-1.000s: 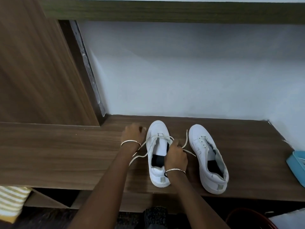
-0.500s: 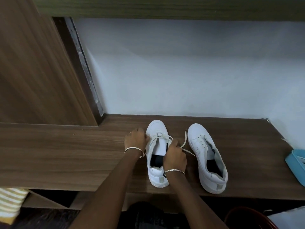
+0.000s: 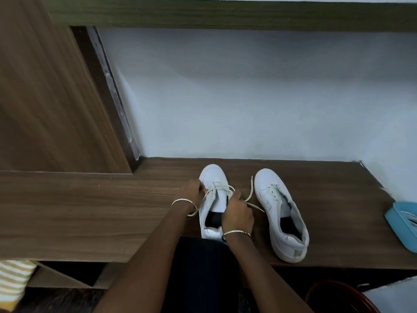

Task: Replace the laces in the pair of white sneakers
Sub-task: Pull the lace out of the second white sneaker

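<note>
Both ends of the lace (image 3: 250,189) should, I judge, be pulled evenly so the crossing lies flat on the sneaker (image 3: 212,176), which stands toe-away on the shelf (image 3: 90,211) with its mate (image 3: 282,213) at 3 o'clock; the left hand (image 3: 190,193) pinches the lace at the shoe's 9 o'clock, and the right hand (image 3: 237,211), knuckles up, pinches it at 3 o'clock.

A wooden ledge (image 3: 90,211) with brown grain runs across the view. Behind it rises a pale white wall (image 3: 248,98), meeting its back edge. Above its left part stands a broad wooden panel (image 3: 45,86), with a dark upright strip (image 3: 106,86) between that panel and the wall. High above the ledge a dark wooden beam (image 3: 225,14) crosses the top. At the ledge's right end lies a light blue tray (image 3: 397,231), cut off by the frame. Below the ledge's front edge, a yellow-and-white striped cloth (image 3: 11,283) shows at the left and a reddish-brown round vessel (image 3: 338,299) at the right.
</note>
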Demonstrator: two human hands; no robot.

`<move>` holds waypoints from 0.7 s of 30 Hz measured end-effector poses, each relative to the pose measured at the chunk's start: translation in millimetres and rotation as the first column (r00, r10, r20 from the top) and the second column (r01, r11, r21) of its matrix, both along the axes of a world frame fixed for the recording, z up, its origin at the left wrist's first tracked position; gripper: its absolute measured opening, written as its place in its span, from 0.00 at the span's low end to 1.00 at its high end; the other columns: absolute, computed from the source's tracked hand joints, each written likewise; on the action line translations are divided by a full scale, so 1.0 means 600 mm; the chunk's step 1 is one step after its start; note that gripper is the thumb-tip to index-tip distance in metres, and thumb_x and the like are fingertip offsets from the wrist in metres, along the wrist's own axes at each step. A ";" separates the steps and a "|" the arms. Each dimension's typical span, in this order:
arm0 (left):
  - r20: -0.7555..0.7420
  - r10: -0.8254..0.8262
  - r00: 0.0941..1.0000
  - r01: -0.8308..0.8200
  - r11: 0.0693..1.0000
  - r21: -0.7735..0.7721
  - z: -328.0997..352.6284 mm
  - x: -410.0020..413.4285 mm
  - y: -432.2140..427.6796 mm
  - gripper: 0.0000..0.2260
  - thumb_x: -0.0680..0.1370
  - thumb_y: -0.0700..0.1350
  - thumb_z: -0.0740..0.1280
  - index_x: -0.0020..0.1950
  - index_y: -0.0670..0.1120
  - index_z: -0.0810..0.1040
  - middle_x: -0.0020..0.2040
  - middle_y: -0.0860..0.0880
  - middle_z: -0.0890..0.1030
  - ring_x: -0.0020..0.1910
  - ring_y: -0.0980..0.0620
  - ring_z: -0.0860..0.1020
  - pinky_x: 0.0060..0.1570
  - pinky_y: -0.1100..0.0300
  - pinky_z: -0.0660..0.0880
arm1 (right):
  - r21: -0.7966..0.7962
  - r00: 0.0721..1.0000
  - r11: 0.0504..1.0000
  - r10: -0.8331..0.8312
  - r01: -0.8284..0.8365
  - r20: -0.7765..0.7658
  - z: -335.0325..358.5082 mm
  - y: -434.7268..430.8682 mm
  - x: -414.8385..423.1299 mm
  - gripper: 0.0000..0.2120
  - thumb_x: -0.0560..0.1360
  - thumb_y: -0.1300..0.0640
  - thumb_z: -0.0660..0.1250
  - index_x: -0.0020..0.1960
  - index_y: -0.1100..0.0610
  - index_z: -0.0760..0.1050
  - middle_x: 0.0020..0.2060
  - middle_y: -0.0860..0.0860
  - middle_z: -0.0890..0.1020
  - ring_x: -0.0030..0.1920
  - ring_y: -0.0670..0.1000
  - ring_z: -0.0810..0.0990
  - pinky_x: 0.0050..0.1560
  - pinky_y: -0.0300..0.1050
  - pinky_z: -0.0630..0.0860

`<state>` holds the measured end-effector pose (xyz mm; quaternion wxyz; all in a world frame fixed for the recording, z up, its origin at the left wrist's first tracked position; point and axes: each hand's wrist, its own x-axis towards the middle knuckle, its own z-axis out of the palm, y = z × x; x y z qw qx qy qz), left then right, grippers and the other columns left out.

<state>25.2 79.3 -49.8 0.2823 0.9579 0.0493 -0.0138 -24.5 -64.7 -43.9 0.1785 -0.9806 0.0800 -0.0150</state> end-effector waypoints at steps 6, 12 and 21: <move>0.138 0.492 0.860 -0.442 0.852 -0.282 0.018 -0.011 0.068 0.04 0.80 0.40 0.61 0.47 0.42 0.74 0.45 0.38 0.81 0.46 0.36 0.79 0.44 0.52 0.73 | -0.017 1.000 1.000 0.004 -0.004 0.030 -0.007 0.000 0.001 0.15 0.82 0.63 0.55 0.68 0.59 0.65 0.53 0.55 0.82 0.51 0.56 0.84 0.45 0.47 0.78; -0.077 0.692 0.718 -0.341 0.253 -0.905 0.085 -0.013 0.132 0.13 0.82 0.35 0.56 0.41 0.49 0.66 0.35 0.48 0.80 0.31 0.51 0.81 0.32 0.62 0.80 | 0.001 0.999 1.000 -0.014 0.014 0.032 -0.008 0.002 0.001 0.16 0.82 0.63 0.56 0.69 0.60 0.65 0.53 0.55 0.82 0.50 0.57 0.84 0.44 0.48 0.79; 0.229 0.607 0.761 -0.309 0.649 -0.695 0.128 -0.025 0.173 0.12 0.77 0.52 0.69 0.37 0.51 0.73 0.31 0.53 0.75 0.29 0.57 0.71 0.34 0.61 0.67 | -0.003 1.000 1.000 -0.012 0.012 0.019 -0.006 0.001 0.000 0.12 0.82 0.62 0.56 0.65 0.60 0.67 0.54 0.56 0.82 0.51 0.57 0.84 0.45 0.47 0.79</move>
